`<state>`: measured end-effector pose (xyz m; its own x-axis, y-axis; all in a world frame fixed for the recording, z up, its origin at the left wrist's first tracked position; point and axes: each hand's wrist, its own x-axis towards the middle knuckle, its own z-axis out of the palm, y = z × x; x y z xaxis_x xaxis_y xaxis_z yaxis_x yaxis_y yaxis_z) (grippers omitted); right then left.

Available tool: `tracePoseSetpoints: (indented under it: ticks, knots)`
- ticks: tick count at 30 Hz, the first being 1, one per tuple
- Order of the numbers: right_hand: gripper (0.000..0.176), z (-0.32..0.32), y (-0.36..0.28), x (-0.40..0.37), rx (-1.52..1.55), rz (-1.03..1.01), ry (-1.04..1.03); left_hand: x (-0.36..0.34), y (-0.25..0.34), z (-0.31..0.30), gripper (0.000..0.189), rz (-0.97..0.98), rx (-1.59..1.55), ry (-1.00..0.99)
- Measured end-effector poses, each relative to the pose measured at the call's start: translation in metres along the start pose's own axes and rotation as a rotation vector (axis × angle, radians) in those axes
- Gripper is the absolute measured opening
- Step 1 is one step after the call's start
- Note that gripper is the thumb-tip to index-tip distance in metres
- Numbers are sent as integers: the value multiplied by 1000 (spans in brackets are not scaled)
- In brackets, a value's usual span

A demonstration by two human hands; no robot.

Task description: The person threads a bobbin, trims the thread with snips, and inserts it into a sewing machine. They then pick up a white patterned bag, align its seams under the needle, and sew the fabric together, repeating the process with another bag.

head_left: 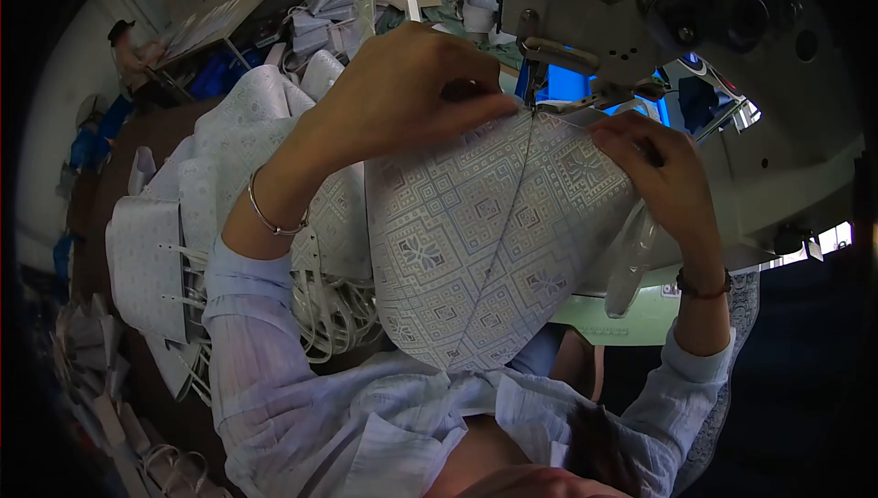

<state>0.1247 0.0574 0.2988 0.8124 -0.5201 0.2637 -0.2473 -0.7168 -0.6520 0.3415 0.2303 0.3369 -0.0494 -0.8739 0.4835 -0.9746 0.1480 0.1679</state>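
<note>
A pale patterned fabric piece (485, 242) with a dark seam line down its middle hangs from the sewing machine's needle area (533, 100). My left hand (416, 96) is at its upper left edge, fingers bent and pressed together beside the needle; the fingertips' hold is partly hidden. On the upper right edge, my right hand (658, 164) pinches the fabric between thumb and fingers. The fabric's lower end reaches down to my lap.
The machine head (640, 32) fills the upper right. Stacked pale patterned pieces with white cords (151, 260) lie at the left. A blue bin (567, 86) stands behind the needle. Another person (137, 64) is by a table (229, 18) at the far upper left.
</note>
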Motion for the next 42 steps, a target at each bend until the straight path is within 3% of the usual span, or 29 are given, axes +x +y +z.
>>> tracePoseSetpoints:
  ticks: [2, 5, 8, 14, 17, 19, 21, 24, 32, 38, 40, 42]
  knots:
    - [26, -1, -1, 0, 13, -33, 32, 0, 3, -1, 13, 2, 14, -16]
    - [24, -4, -7, -3, -50, 102, -51, -1, 3, 1, 13, 5, 0, -16]
    - [24, -2, -4, -3, 10, 15, -14, -1, 0, 2, 14, 10, -22, 0]
    - [23, -2, -9, -7, 6, 39, 7, 1, -4, 2, 15, -31, -65, -39]
    - [23, 0, -7, -7, 95, -64, 94, 3, -9, 4, 16, -27, -94, -30]
    - [22, -3, -8, -5, 81, -46, 70, 2, -9, 4, 16, -7, -104, -14]
    - [21, 0, 1, -1, 77, -81, 76, 3, -9, 3, 17, -135, -173, -101]
    - [20, 1, 5, 3, 75, -81, 63, 3, -12, 8, 18, -88, -214, -13]
    - [23, -4, 14, 20, 4, 3, -46, 11, -18, 10, 23, -169, -234, -39]
    - [17, 6, 26, 18, 153, -83, 82, 16, -30, 17, 26, -146, -265, 9]
    - [19, 14, 26, 6, -446, -467, 507, 18, -34, 18, 27, -161, -279, -23]
    - [22, 18, 23, -15, -535, -508, 572, 19, -36, 20, 29, -145, -314, -33]
